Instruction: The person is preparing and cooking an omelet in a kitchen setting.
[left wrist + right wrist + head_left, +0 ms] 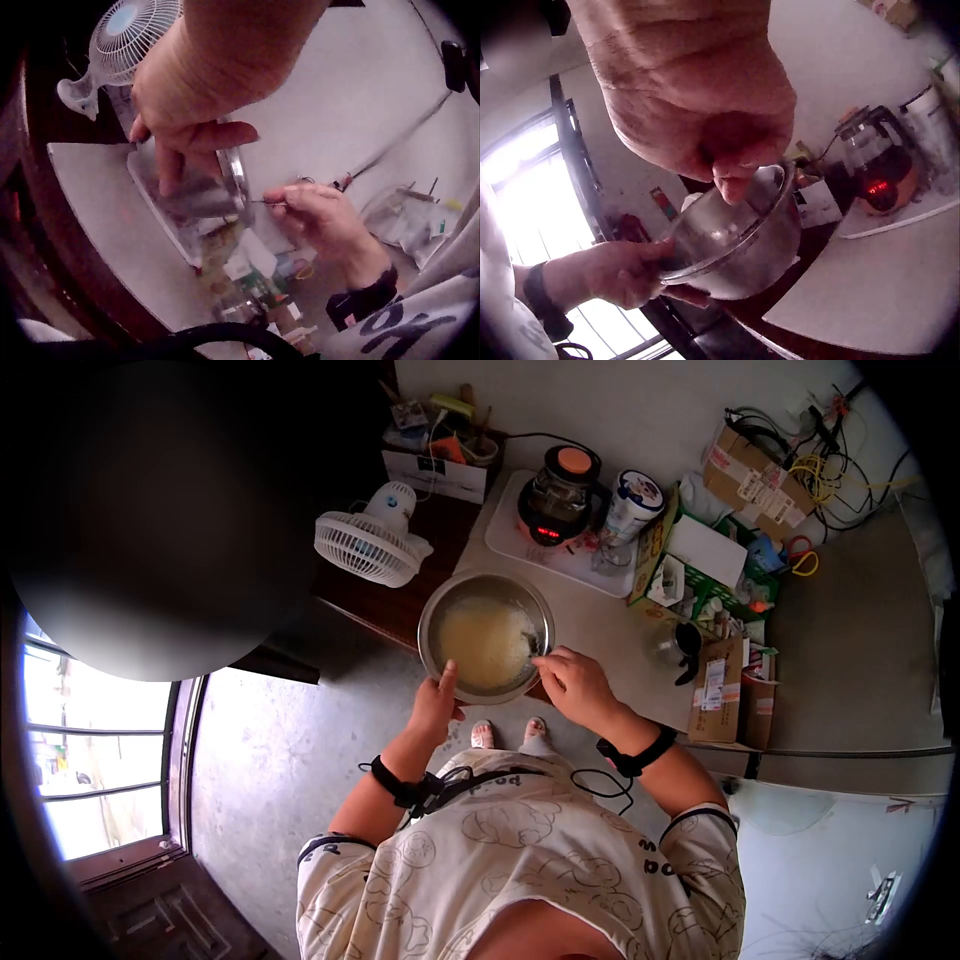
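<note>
A stainless steel bowl (428,622) with pale yellow, frothy liquid (482,642) is held up in front of the body. My left hand (436,702) grips its near left side, thumb over the rim and fingers spread against the outer wall and underside. At the bowl's right rim, my right hand (578,685) pinches a thin metal utensil (264,201) between thumb and fingers. The utensil's far end is down inside the bowl, and I cannot tell its kind. The right wrist view shows the bowl (761,259) tilted, with the left hand (622,274) under its rim.
On the counter, a glass kettle (556,500) with a lit red display stands on a white tray (510,540) beside a white canister (634,500). A small white fan (370,545) is at the left. Green baskets, cardboard boxes (720,685) and a lidded jug (675,645) crowd the right.
</note>
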{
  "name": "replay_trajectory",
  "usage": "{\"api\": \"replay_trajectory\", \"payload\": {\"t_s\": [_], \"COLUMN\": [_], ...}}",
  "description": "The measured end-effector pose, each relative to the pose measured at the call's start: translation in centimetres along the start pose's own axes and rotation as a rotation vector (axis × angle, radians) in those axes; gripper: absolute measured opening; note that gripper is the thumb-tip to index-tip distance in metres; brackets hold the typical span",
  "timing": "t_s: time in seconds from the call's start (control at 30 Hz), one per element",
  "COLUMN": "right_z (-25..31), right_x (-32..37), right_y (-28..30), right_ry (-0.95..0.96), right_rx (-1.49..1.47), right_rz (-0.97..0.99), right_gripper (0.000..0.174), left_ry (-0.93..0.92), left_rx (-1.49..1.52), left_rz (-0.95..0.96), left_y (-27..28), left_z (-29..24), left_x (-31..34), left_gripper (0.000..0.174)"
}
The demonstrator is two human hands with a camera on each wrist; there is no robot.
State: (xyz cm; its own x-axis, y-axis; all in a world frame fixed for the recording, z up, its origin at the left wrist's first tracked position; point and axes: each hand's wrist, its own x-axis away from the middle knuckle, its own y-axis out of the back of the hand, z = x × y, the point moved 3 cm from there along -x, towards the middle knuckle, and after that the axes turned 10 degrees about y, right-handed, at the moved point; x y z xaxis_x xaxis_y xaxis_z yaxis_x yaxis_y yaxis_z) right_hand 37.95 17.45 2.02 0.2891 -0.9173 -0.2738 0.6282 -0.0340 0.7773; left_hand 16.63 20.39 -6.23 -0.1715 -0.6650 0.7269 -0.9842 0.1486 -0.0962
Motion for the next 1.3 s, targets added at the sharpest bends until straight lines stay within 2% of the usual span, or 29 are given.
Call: {"api": "replay_trajectory", "payload": {"t_s": [0.07, 0.13, 0.17, 0.27, 0.33, 0.37, 0.43, 0.47, 0.53, 0.63, 0.77, 0.83, 0.97, 1.03, 1.07, 1.13, 1.3], "right_z": [0.7, 1.8, 1.8, 0.2, -1.1, -1.6, -2.5, -2.6, -1.7, -0.5, -0.1, -1.2, -2.5, -2.1, -1.7, -0.3, -0.2], "right_x": [-0.7, -1.5, -1.8, -1.8, -1.1, -0.7, 0.1, 0.2, 0.1, -0.4, 0.2, 0.6, 0.7, 0.1, 0.0, -0.4, 0.0], "right_y": [-0.4, -0.8, -1.5, -3.3, -3.8, -4.1, -5.1, -5.1, -4.5, -4.5, -4.7, -4.5, -3.1, -1.4, -1.0, 0.0, -1.9], "right_ry": [0.040, 0.034, 0.034, -0.054, -0.195, -0.193, -0.460, -0.462, -0.641, -0.668, -0.616, -0.545, -0.463, -0.208, -0.208, -0.106, -0.206], "right_rx": [0.007, -0.228, -0.227, -0.350, -0.446, -0.445, -0.722, -0.718, -0.850, -0.963, -0.932, -0.796, -0.640, -0.275, -0.276, -0.025, -0.200], "right_rz": [-0.014, -0.170, -0.172, -0.262, -0.206, -0.202, -0.083, -0.082, -0.130, -0.217, -0.153, -0.053, -0.027, -0.039, -0.040, -0.015, 0.024], "right_gripper": [0.018, 0.017, 0.017, 0.017, 0.019, 0.019, 0.020, 0.020, 0.021, 0.019, 0.020, 0.023, 0.021, 0.018, 0.018, 0.016, 0.016], "left_ry": [0.000, -0.010, -0.011, -0.020, -0.030, -0.031, -0.065, -0.064, -0.052, -0.116, -0.103, -0.073, -0.038, -0.029, -0.029, -0.019, -0.026], "left_rx": [0.017, -0.004, -0.007, 0.053, 0.028, 0.032, 0.047, 0.050, 0.059, 0.113, 0.075, 0.133, 0.066, 0.009, 0.009, -0.027, 0.008], "left_rz": [-0.011, 0.013, 0.014, 0.006, 0.004, 0.003, -0.004, -0.001, 0.020, 0.035, -0.006, -0.029, 0.022, -0.012, -0.013, -0.029, -0.023], "left_y": [-0.1, -0.3, -0.4, -0.4, 0.0, 0.2, 0.4, 0.3, 0.2, -0.2, 0.1, 0.4, 0.6, 0.8, 0.7, 0.4, 0.1], "left_z": [-0.4, -0.6, -0.5, -0.1, 0.1, 0.2, 0.1, 0.0, -0.3, -0.8, -1.0, -0.9, -1.1, -1.0, -1.0, -1.4, -1.1], "left_x": [0.3, 0.4, 0.4, -0.1, -0.5, -0.6, -0.9, -0.9, -0.6, -0.2, -0.4, -0.6, -0.3, -0.6, -0.5, 0.2, -0.5], "left_gripper": [0.048, 0.049, 0.049, 0.051, 0.050, 0.050, 0.052, 0.052, 0.052, 0.051, 0.050, 0.049, 0.044, 0.044, 0.044, 0.046, 0.048]}}
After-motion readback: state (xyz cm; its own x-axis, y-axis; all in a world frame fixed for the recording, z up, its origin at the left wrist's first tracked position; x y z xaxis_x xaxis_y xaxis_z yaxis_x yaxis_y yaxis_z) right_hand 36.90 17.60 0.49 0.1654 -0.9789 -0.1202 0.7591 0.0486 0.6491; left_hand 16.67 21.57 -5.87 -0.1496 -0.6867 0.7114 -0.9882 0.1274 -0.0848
